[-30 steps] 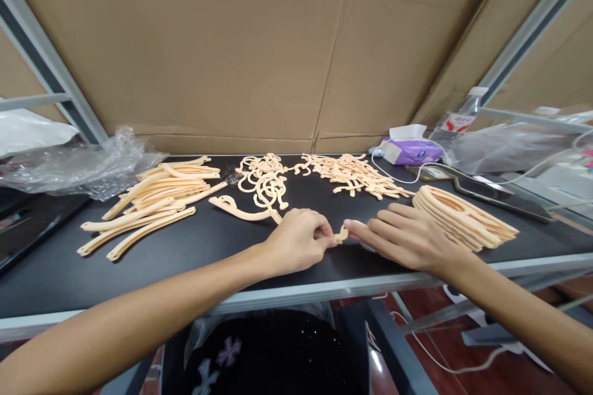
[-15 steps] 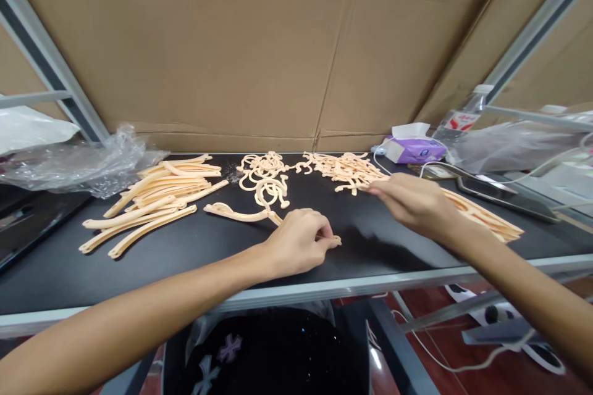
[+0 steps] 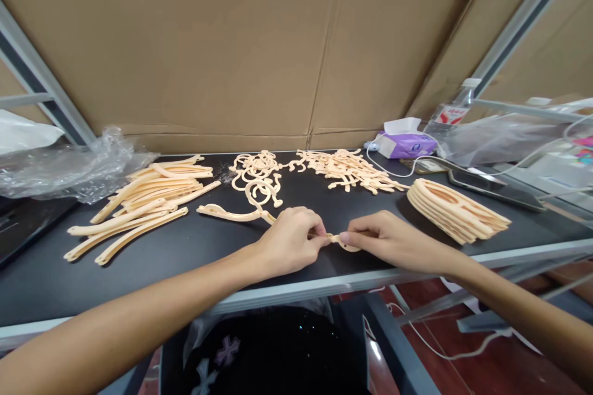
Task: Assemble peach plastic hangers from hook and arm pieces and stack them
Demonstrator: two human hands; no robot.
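A person's two bare hands worked low over a black table [image 3: 204, 244]. At its left end lay crumpled clear plastic wrap [image 3: 102, 163]. Just inside that end, a loose pile of long curved arms [image 3: 148, 197], beige and ridged, fanned across the table.

Left of the table's middle, near its front edge, a hooked beige arm [image 3: 231, 216] with a rounded ring at the top ran in under the left hand [image 3: 291, 244]. That hand was closed in a pinch on it, its fingers hiding the middle. Toward the table's back edge lay a tangle of curled hooks [image 3: 262, 160], and right of the middle a heap of small connector pieces [image 3: 347, 166].

At the table's front, the right hand [image 3: 393, 241] gripped a holed end piece [image 3: 348, 247] between thumb and fingers, just beside the left fingertips. Whether it was joined to the hooked arm could not be told.

On the table's right side stood a stack of flat curved frames [image 3: 456, 210], with a purple tissue pack [image 3: 410, 145] behind.

The parts looked light, stiff and smooth, like moulded plastic; thin hook ends might snap, so a pinch close to the joint seemed the safest hold.
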